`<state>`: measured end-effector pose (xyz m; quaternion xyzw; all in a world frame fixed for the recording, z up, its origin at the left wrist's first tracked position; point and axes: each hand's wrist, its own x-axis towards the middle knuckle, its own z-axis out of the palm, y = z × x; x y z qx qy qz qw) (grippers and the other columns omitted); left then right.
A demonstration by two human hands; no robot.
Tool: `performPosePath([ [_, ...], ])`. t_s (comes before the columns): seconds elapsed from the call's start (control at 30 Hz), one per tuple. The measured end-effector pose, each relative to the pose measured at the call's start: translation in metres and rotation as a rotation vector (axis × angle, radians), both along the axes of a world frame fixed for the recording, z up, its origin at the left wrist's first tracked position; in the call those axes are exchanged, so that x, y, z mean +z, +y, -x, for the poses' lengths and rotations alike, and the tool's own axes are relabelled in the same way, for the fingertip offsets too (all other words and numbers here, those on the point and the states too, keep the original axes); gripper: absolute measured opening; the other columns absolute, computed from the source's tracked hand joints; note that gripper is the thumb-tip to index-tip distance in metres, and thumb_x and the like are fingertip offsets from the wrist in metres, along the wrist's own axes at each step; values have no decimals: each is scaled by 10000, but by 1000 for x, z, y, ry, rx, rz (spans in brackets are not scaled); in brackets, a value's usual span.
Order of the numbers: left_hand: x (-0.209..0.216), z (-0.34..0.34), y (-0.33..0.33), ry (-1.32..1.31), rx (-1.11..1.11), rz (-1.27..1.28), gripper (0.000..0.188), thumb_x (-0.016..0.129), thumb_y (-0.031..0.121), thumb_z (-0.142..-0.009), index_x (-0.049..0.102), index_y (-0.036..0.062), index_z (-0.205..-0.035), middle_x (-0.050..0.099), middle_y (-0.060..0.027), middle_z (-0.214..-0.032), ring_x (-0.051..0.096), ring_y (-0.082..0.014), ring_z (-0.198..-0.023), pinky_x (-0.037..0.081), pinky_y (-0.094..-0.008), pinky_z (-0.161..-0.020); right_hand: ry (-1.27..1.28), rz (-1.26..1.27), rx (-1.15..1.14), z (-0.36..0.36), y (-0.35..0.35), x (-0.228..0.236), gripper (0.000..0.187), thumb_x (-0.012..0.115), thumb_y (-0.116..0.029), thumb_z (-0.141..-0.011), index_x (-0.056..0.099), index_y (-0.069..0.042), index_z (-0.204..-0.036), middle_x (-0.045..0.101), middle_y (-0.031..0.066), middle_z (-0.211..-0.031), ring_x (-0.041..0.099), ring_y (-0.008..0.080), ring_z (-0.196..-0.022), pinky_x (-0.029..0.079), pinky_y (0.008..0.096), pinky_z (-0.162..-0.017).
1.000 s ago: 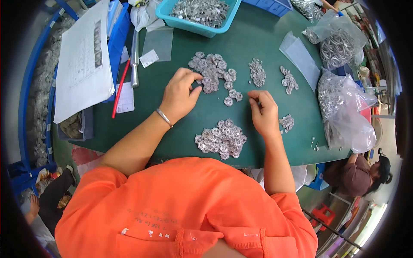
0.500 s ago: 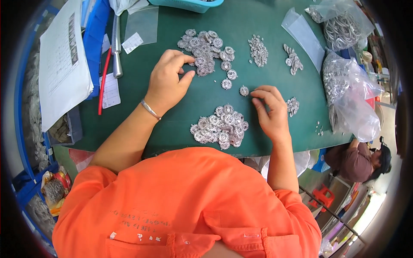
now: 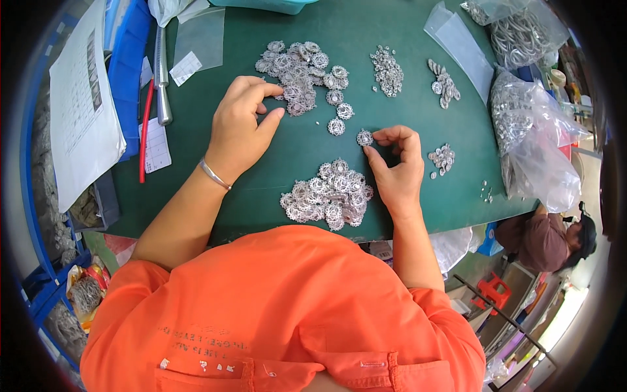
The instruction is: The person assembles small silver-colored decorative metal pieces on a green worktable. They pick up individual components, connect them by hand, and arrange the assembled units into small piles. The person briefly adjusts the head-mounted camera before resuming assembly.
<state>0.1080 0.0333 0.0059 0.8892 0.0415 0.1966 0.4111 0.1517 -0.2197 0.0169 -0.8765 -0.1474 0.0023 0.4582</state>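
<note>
My right hand (image 3: 400, 163) pinches the edge of a small round silver filigree piece (image 3: 364, 138) between thumb and forefinger, low over the green table. At the far pile of similar filigree pieces (image 3: 299, 98), my left hand (image 3: 243, 121) rests with its thumb and forefinger apart. Its forefinger tip meets the pile's left edge, and nothing shows in its grasp. A short trail of loose pieces (image 3: 336, 126) runs from that pile toward my right hand. Nearer my body lies a second pile of filigree pieces (image 3: 330, 196).
Small metal parts lie in heaps to the right: tiny rings (image 3: 387, 70), oblong parts (image 3: 444, 85) and discs (image 3: 442, 158). Plastic bags of metal parts (image 3: 516, 117) line the right edge. At left are papers (image 3: 85, 124) and a red pen (image 3: 145, 134). A person (image 3: 542, 242) sits beyond.
My right thumb and forefinger have closed on the single filigree piece, which they were beside before. My left hand stays by the far pile. The whole view has shifted slightly.
</note>
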Motion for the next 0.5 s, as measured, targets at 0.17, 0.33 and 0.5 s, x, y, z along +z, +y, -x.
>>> performPosePath([
  [0.17, 2, 0, 0, 14, 0, 3, 266, 730, 4, -771, 681, 55, -1027, 603, -46, -1038, 550, -130, -709, 469, -254, -641, -17, -100, 7, 1, -4, -11, 365, 745, 82, -760, 550, -35, -1045, 655, 71, -986, 648, 154, -862, 519, 278, -796],
  [0.33, 3, 1, 0, 29, -2, -3, 265, 731, 5, -771, 685, 59, -1026, 603, -48, -1042, 552, -128, -707, 470, -253, -639, 10, -258, 18, 1, -5, -12, 360, 726, 110, -781, 536, -26, -1055, 651, 73, -993, 654, 138, -864, 522, 266, -802],
  [0.5, 3, 0, 0, 28, 1, 1, 264, 731, 5, -772, 687, 64, -1026, 601, -49, -1047, 552, -126, -708, 469, -254, -637, 121, -453, 49, 2, -8, -12, 386, 713, 142, -782, 507, -16, -1066, 635, 102, -1040, 641, 148, -897, 523, 262, -824],
])
